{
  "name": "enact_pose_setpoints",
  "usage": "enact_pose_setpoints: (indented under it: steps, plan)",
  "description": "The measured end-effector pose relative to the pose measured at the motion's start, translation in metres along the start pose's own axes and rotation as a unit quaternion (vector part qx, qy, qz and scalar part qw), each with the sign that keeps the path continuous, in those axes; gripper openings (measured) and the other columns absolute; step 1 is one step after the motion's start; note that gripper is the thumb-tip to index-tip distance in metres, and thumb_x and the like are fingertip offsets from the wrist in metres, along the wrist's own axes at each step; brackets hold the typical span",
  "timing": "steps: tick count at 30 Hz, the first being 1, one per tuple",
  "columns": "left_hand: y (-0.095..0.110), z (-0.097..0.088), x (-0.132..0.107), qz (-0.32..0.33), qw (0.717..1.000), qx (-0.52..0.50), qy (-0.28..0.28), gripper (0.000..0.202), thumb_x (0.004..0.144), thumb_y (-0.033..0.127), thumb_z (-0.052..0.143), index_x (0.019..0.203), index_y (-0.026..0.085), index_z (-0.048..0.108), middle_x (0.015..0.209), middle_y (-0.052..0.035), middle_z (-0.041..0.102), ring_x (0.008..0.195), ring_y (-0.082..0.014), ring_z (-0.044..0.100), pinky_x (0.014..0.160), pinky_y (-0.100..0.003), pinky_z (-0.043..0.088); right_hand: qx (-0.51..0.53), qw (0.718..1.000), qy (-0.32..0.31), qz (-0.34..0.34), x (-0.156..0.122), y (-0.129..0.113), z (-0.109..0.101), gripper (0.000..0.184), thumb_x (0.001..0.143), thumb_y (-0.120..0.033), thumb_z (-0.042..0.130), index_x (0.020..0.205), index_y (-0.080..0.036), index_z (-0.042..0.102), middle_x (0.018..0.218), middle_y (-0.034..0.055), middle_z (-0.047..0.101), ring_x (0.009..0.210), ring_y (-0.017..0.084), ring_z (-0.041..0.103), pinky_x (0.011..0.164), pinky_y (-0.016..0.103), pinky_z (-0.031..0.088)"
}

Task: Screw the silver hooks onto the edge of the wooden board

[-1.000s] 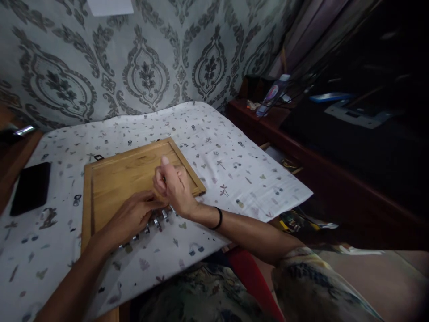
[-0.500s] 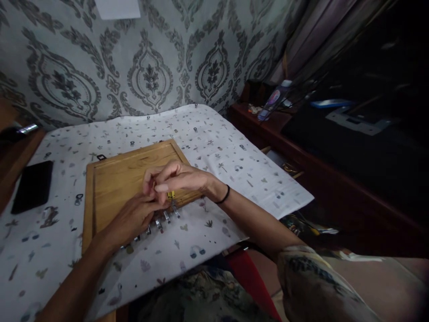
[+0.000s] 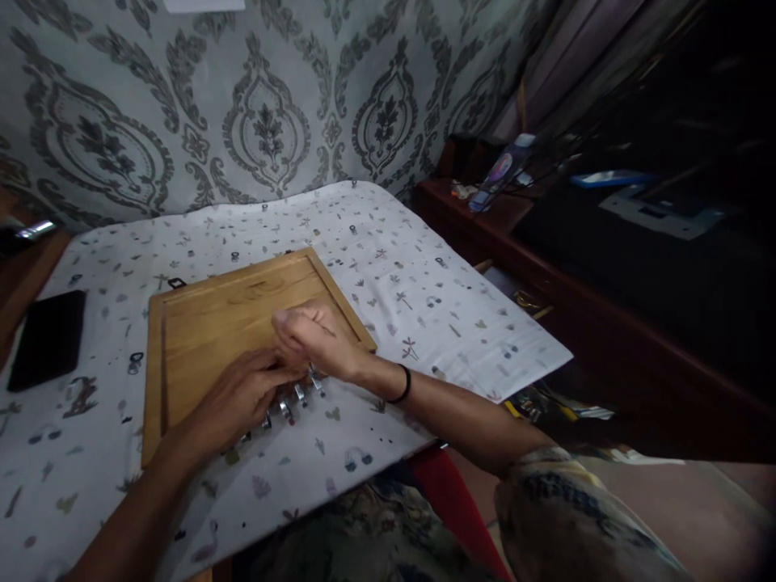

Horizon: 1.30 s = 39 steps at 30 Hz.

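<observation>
In the head view, a framed wooden board (image 3: 212, 323) is lying on a patterned white tablecloth (image 3: 418, 275), with both hands working over its near edge. The left hand (image 3: 242, 392) is reaching across that edge, its fingers lying close together and pointing toward the right hand (image 3: 318, 339); whether they are pinching anything, I cannot tell. The right hand is curling its fingers inward just beside and above the left fingertips, and what they may be gripping is staying hidden. A row of shiny metal clips (image 3: 285, 410) is jutting from the near edge, just on the wearer's side of the fingers. The board's far part is extending beyond both hands, uncovered.
</observation>
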<state>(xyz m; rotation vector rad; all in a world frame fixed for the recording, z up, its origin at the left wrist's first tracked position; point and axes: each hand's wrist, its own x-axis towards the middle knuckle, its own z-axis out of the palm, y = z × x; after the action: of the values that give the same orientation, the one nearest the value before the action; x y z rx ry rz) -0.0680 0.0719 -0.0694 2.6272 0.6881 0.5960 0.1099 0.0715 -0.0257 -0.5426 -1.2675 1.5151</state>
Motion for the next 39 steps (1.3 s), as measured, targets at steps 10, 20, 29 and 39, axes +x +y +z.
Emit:
enact_pose_setpoints:
  steps: [10,20,29,39]
  plan:
    - [-0.005,0.002,-0.004,-0.006,0.999,0.043,-0.024,0.043,0.098,0.008,0.046,0.117,0.027,0.080,0.098,-0.0075,0.073,0.091,-0.0224,0.069,0.083,-0.035,0.058,0.001,0.996,0.068,-0.058,-0.009,0.001,-0.002,0.061,0.094,-0.060,0.064,0.054,-0.022,0.037,0.048,-0.0091,0.031,0.044,0.006,0.027,0.045,0.025,0.022]
    - [-0.003,-0.001,-0.001,0.011,0.999,0.042,-0.009,0.040,0.097,0.007,0.050,0.118,0.024,0.079,0.111,-0.0085,0.077,0.098,-0.0232,0.072,0.083,-0.035,0.061,-0.013,0.963,-0.268,0.039,0.022,-0.026,-0.046,0.041,0.089,-0.051,0.078,0.070,-0.014,0.076,0.090,0.0069,0.073,0.085,0.015,0.066,0.084,0.029,0.053]
    - [-0.003,0.001,-0.001,-0.007,1.000,0.011,-0.019,0.040,0.101,0.012,0.044,0.118,0.025,0.078,0.114,-0.0076,0.077,0.106,-0.0226,0.071,0.090,-0.037,0.060,0.128,0.972,-0.185,0.073,0.019,-0.003,-0.028,0.064,0.095,-0.047,0.066,0.048,-0.021,0.030,0.042,-0.0104,0.025,0.038,0.003,0.018,0.039,0.020,0.016]
    - [0.003,-0.005,0.002,-0.006,0.999,0.027,-0.021,0.046,0.094,0.004,0.046,0.116,0.027,0.079,0.112,-0.0069,0.077,0.105,-0.0239,0.071,0.093,-0.038,0.059,-0.063,0.988,0.119,-0.076,-0.008,0.010,0.016,0.065,0.095,-0.067,0.059,0.056,-0.024,0.030,0.052,-0.0074,0.029,0.048,0.007,0.026,0.046,0.026,0.022]
